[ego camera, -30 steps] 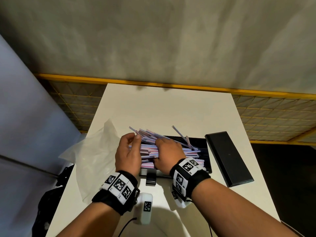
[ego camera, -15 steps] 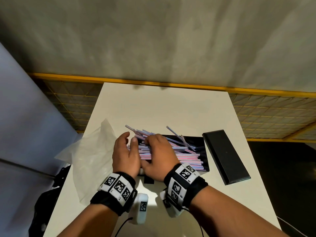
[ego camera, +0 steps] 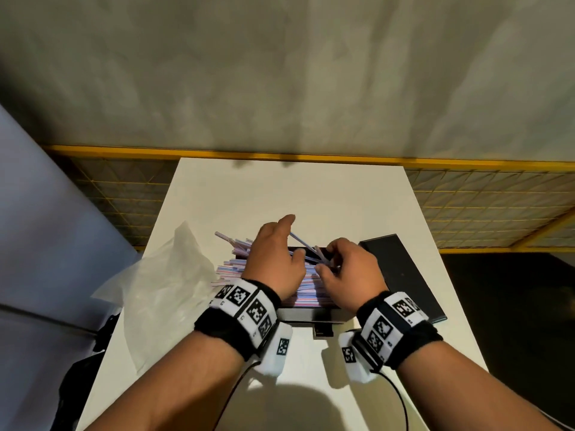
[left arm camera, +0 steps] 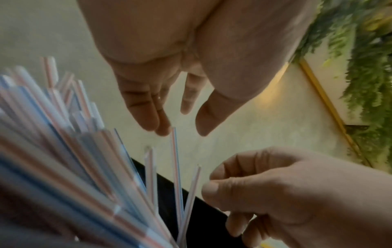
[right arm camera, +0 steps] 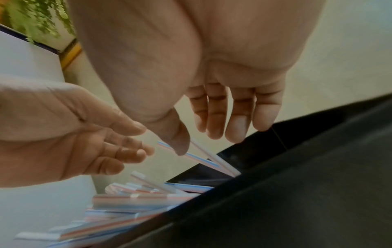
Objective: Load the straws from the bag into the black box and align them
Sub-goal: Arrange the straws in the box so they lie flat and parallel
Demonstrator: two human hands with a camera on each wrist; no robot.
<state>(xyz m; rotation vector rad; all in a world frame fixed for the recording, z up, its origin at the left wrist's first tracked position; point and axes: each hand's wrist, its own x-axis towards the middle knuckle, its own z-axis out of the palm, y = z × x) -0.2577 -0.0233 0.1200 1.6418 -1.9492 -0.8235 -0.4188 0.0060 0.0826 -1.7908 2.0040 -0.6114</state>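
Striped straws (ego camera: 233, 270) lie heaped in the black box (ego camera: 311, 314), their left ends poking out past its left wall. A few straws (left arm camera: 176, 167) stand up slanted from the far right of the pile. My left hand (ego camera: 273, 259) hovers over the middle of the heap with straight fingers (left arm camera: 148, 109), one fingertip at the tip of a slanted straw. My right hand (ego camera: 348, 265) is over the box's right part, loosely curled beside those straws. Its thumb (right arm camera: 178, 142) touches them and nothing is clamped. The hands hide the middle of the pile.
The crumpled clear plastic bag (ego camera: 161, 290) lies left of the box on the white table (ego camera: 295, 194). The black lid (ego camera: 401, 275) lies flat just right of the box. A yellow-framed mesh fence (ego camera: 482, 206) runs behind the table.
Both hands left the pile's left end and moved right. The left now reaches over the middle toward the far side; the right went to the slanted straws at the box's right.
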